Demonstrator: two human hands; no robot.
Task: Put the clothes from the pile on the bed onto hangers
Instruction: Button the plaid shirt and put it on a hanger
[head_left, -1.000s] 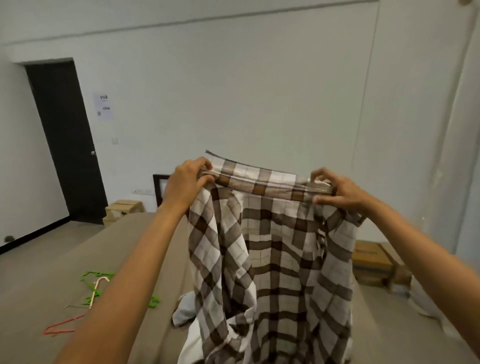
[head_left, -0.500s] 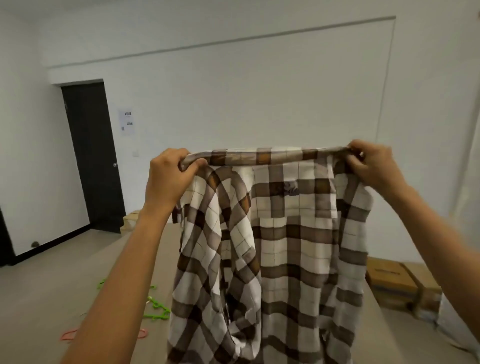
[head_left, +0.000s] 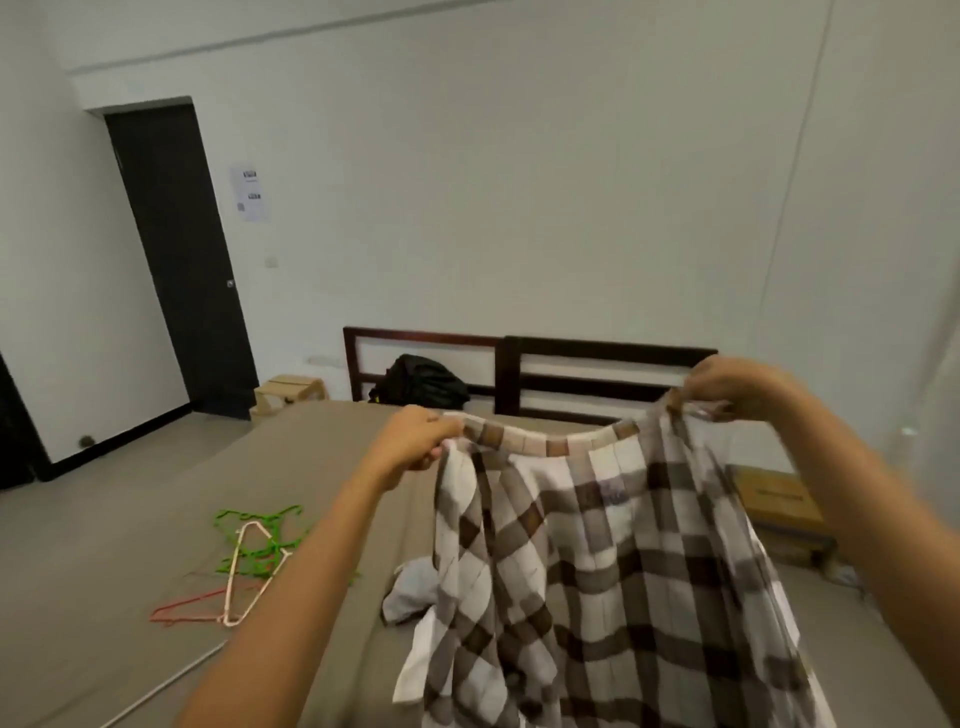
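Observation:
A brown and white checked shirt (head_left: 587, 561) hangs in front of me over the bed (head_left: 322, 457). My left hand (head_left: 418, 439) grips one end of its top edge, and my right hand (head_left: 727, 384) grips the other end a little higher. The edge sags between them. The shirt's lower part drapes down toward the mattress. A pale garment (head_left: 413, 587) lies crumpled on the bed beside the shirt. Several green, red and cream hangers (head_left: 249, 551) lie in a tangle on the left of the bed.
A dark wooden headboard (head_left: 524, 364) stands against the white wall, with a black bag (head_left: 421, 382) at its foot. A dark door (head_left: 176, 249) is at the left. Cardboard boxes (head_left: 779, 499) sit on the floor to the right of the bed.
Both hands have come down and spread wider with the shirt. The headboard and black bag now show above the shirt, and its top edge sags.

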